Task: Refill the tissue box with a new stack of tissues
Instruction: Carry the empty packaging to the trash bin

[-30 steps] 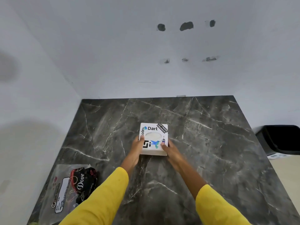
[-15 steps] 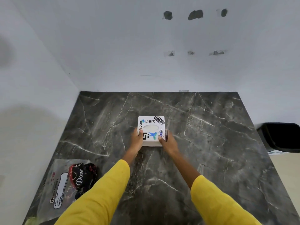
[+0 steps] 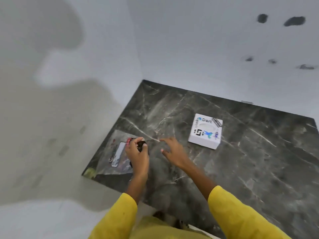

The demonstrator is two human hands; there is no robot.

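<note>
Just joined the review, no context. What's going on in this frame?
A person in yellow sleeves is working at a dark marble counter. The left hand is on the clear plastic packet near the counter's left edge, fingers curled at its dark contents, apparently taking hold. The right hand hovers open beside it, holding nothing. The white stickered tissue box sits alone on the counter, untouched, so refilling hasn't started.

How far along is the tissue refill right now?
Early. Done: the white tissue box sits alone on the marble counter, closed. In hand: the left hand is on the plastic packet at the counter's edge, grip unclear; the right hand is open and reaching toward it. Left: opening both and loading tissues.
</note>
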